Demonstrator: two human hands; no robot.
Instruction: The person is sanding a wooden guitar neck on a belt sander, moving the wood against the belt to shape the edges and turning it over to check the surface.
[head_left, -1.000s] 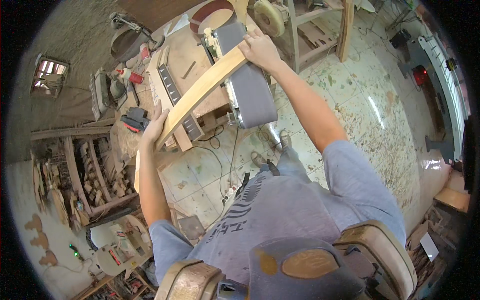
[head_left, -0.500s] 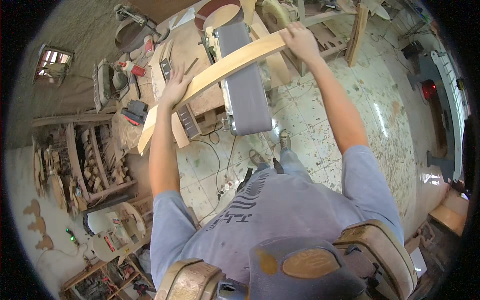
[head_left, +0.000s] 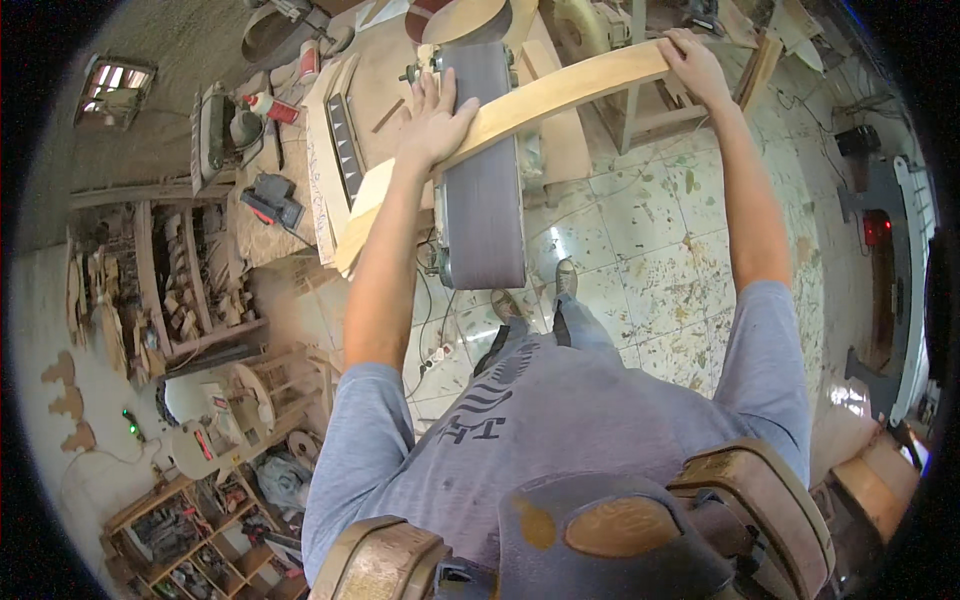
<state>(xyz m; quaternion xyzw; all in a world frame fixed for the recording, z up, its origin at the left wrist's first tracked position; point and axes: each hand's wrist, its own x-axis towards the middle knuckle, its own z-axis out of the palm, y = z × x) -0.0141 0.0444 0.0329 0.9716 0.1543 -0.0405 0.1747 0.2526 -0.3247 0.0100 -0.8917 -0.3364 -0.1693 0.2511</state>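
Note:
A long, curved strip of pale wood lies slantwise across the dark belt of a belt sander. My left hand presses on the strip from above, beside the belt's left edge. Its fingers are spread and reach past the wood, and the thumb lies along it. At the strip's far right end, my right hand has its fingers curled over the wood. The lower left end of the strip sticks out past my left forearm, which covers part of it. The strip's underside on the belt is hidden.
Left of the sander is a workbench with wooden pieces, a red-and-white bottle and a black-and-red tool. A wooden rack of offcuts stands farther left. Cables cross the tiled floor. A large grey machine is at right.
The curved wooden strip has slid to the right across the sander belt, both hands moving along with it. My left hand now lies closer to the belt. The view has shifted slightly.

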